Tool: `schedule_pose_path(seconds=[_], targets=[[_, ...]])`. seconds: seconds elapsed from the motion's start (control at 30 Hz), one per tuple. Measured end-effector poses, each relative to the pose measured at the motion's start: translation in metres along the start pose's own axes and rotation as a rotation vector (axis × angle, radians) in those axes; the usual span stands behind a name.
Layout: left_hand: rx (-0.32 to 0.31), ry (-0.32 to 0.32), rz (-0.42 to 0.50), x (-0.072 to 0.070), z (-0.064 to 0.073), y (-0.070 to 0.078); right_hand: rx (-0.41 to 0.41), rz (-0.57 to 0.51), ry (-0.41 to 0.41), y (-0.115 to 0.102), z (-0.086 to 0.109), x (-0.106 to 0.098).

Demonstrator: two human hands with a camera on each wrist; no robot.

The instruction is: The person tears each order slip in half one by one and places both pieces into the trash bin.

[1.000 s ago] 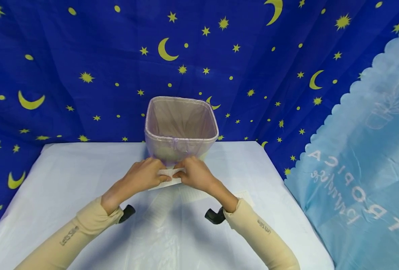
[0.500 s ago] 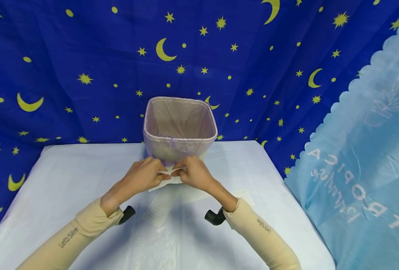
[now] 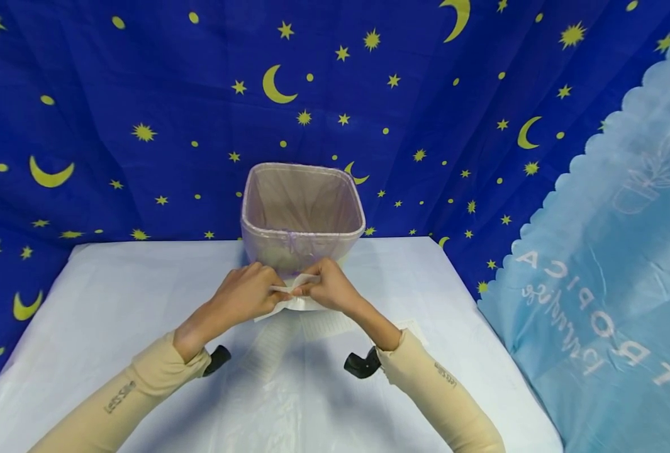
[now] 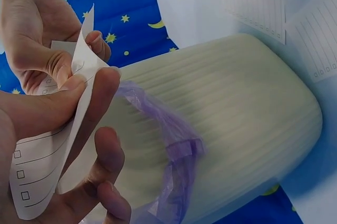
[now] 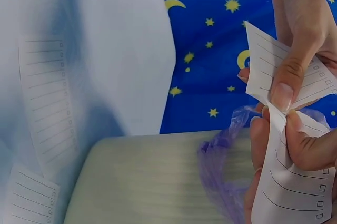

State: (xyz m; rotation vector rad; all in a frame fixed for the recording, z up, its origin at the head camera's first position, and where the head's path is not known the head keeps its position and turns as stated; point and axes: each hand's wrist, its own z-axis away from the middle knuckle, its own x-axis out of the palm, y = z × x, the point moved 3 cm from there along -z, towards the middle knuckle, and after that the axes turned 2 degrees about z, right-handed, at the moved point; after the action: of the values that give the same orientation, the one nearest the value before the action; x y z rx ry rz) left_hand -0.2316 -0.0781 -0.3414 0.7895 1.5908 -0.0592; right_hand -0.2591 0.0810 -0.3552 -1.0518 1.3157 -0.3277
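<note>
A sheet of white paper (image 3: 302, 304) with ruled lines and small checkboxes is stretched between both hands, in front of a pale bin (image 3: 275, 248). My left hand (image 3: 246, 292) pinches one side of the paper between thumb and fingers. Close beside it, my right hand (image 3: 330, 286) pinches the other side, the two thumbs almost touching. In the right wrist view the paper (image 5: 295, 200) is bent and creased between the thumbs, its upper part angled away; fingers hide whether it is torn through. A translucent purple bag (image 4: 184, 153) lines the bin, its gathered edge hanging outside.
Similar printed papers (image 5: 50, 100) lie on the white-covered table (image 3: 142, 296), in front of the bin and to its right. Black wrist devices (image 3: 362, 363) sit under both sleeves. A blue starry curtain (image 3: 170, 75) stands behind; a light-blue cloth (image 3: 606, 289) hangs at right.
The paper, flatter between the hands a second ago, is now twisted, with its right part tilted up. My right hand has turned and risen slightly; both hands still pinch the paper.
</note>
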Motion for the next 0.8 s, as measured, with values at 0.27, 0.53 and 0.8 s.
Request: schedule_pose_path(seconds=[0.27,0.53,0.8], targets=[[0.005,0.023,-0.024,0.000,-0.001,0.002,0.029,-0.041,0.001,0.005,-0.002,-0.001],[-0.039,-0.065,0.005,-0.001,-0.002,-0.001,-0.066,0.087,0.019,0.005,-0.003,0.001],[-0.134,-0.167,0.048,0.006,0.001,-0.015,-0.274,0.313,-0.072,-0.003,0.004,0.002]])
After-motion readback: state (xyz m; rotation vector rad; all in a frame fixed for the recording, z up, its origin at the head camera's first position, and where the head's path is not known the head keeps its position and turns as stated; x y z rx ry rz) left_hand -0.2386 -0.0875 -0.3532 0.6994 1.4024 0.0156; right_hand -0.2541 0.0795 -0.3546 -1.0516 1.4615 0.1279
